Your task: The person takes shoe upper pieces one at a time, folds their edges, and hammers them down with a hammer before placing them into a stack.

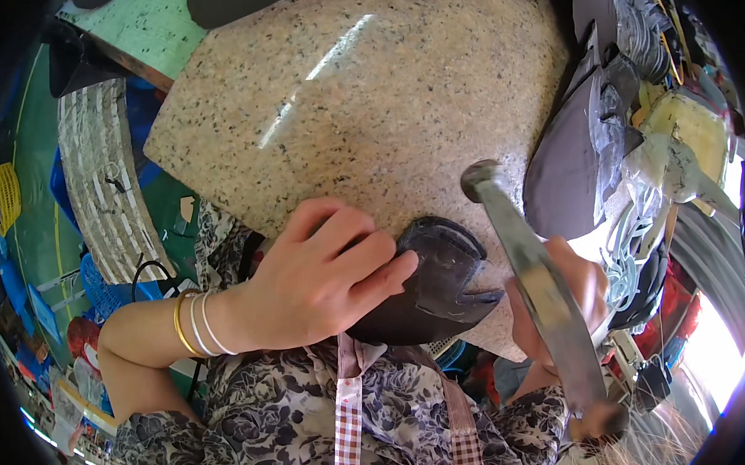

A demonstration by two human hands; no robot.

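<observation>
A black, leather-like piece (pixel 453 266) with folded, stitched-looking edges lies at the near edge of the stone slab (pixel 359 108). My left hand (pixel 328 272) is closed at its left side, fingers curled, fingertips pinching or pressing its edge; the exact grip is partly hidden. In my right hand (pixel 562 295) is a metal hammer (pixel 541 283), gripped around the middle of its shaft. The hammer's round head (pixel 480 180) is over the slab, just beyond the black piece and to its right. Whether the head touches the stone I cannot tell.
Dark leather-like pieces (pixel 573 153) lie stacked along the slab's right edge. Beyond them are a yellowish container (pixel 675 128) and a bundle of pale cords (pixel 627 259). At the left stand a striped board (pixel 108 177) and a yellow basket (pixel 5 199).
</observation>
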